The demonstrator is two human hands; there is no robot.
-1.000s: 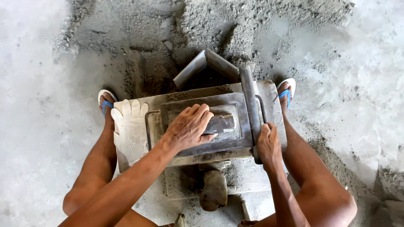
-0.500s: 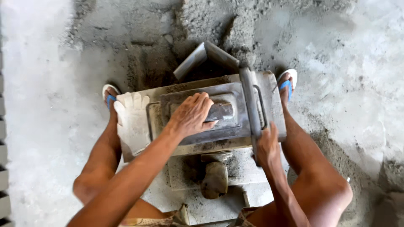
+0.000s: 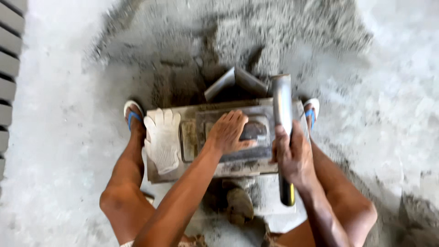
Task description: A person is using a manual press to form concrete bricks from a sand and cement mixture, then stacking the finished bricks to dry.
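Observation:
A grey metal block mould [image 3: 219, 167] stands on the ground between my legs. My left hand [image 3: 231, 131] lies flat on the rectangular metal press plate [image 3: 256, 132] in the mould's top. My right hand [image 3: 292, 155] is wrapped around a steel pipe handle [image 3: 282, 107] that runs along the mould's right side, its dark lower end [image 3: 287, 192] sticking out below my fist. A white knitted glove [image 3: 162, 139] lies on the mould's left end, worn by no one.
A heap of grey cement mix [image 3: 274, 36] lies beyond the mould, with a bent metal scoop [image 3: 235, 82] at its foot. My feet in blue-strapped sandals [image 3: 132, 114] flank the mould. Finished grey blocks [image 3: 9, 68] line the left edge.
My right hand has moved from resting beside the handle to gripping the pipe, which has swung up. My left hand stays pressed on the plate. The camera has shifted down and right.

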